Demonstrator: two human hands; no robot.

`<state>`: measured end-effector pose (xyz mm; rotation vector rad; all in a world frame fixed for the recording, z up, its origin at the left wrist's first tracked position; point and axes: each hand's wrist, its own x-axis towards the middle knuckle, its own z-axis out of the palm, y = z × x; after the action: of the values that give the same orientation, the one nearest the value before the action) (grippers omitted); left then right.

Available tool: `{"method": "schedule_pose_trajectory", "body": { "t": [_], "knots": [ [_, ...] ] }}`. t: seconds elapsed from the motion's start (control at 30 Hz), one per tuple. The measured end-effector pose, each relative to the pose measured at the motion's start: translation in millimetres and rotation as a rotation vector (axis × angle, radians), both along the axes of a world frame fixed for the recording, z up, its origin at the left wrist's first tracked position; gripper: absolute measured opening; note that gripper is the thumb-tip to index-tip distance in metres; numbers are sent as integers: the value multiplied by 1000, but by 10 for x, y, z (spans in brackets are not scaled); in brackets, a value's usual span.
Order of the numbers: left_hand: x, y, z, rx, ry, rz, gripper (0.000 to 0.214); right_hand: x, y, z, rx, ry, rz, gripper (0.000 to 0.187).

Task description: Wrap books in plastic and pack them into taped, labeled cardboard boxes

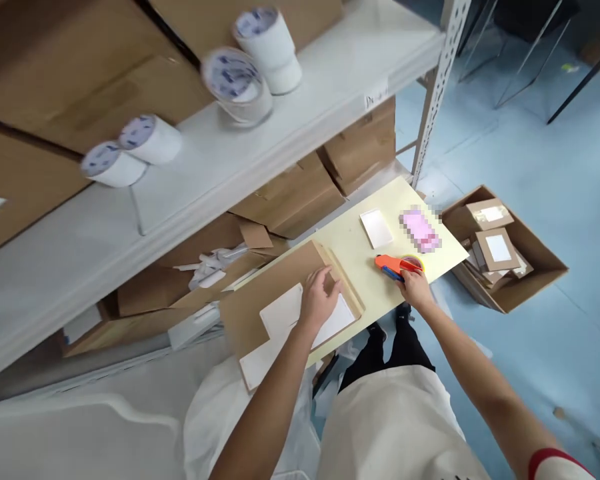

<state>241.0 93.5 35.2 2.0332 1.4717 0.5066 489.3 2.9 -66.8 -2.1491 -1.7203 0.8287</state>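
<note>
My left hand hovers over or rests on a shallow cardboard box, its fingers loosely curved with a gap between thumb and fingertips and nothing seen in them. Under and beside that hand lie white cards on the cardboard. Further right, my right hand grips an orange tape dispenser with a blue part along its side and a roll at its far end. The dispenser is at the pale yellow tabletop; whether it touches the top I cannot tell.
A white card and a pixelated pink object lie on the tabletop. Several tape rolls stand on the grey shelf above. An open carton with small boxes sits on the floor at right. Cartons line the lower shelf.
</note>
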Motion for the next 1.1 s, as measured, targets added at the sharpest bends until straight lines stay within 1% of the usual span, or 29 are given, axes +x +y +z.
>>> {"method": "schedule_pose_trajectory", "body": {
  "t": [0.03,0.1,0.13,0.2,0.27,0.3,0.37,0.47,0.5,0.57,0.63,0.67,0.77,0.83,0.87,0.97,1.03,1.1],
  "knots": [
    [136,41,-16,-68,-31,-6,41,53,-50,22,15,121,-8,24],
    [377,126,-32,-239,-95,2,52,158,-188,82,3,416,-52,32],
    [483,167,-29,-354,-117,-3,55,200,-263,117,-18,573,-83,37],
    [671,240,-7,-632,-143,-54,55,258,-393,187,-63,850,-151,42],
    [825,297,18,-873,-166,-114,50,289,-468,244,-95,1031,-201,44],
    [889,320,24,-948,-174,-130,47,300,-482,264,-107,1089,-218,45],
    [994,361,16,-1013,-165,-135,40,325,-474,283,-124,1159,-243,48],
    [1117,428,-21,-992,-62,-129,28,357,-423,248,-147,1199,-262,53],
    [1155,458,-27,-953,13,-138,26,357,-405,221,-160,1202,-270,54],
    [1236,534,-20,-836,239,-187,22,319,-372,158,-185,1205,-324,56],
    [1322,626,1,-743,501,-294,21,216,-342,99,-221,1229,-430,61],
    [1362,674,9,-723,616,-359,22,142,-331,78,-252,1259,-488,63],
    [1431,802,-24,-756,856,-537,26,-119,-342,47,-389,1421,-613,67],
    [1403,867,-98,-763,964,-612,25,-271,-421,35,-469,1498,-665,67],
    [1364,893,-145,-748,1013,-640,24,-331,-488,24,-500,1504,-684,67],
    [1177,944,-285,-648,1173,-694,22,-465,-770,-28,-589,1442,-708,66],
    [1047,937,-353,-610,1258,-740,19,-551,-969,-60,-656,1419,-707,66],
    [961,882,-394,-591,1316,-805,19,-650,-1117,-73,-716,1427,-704,66]
  ]
}}
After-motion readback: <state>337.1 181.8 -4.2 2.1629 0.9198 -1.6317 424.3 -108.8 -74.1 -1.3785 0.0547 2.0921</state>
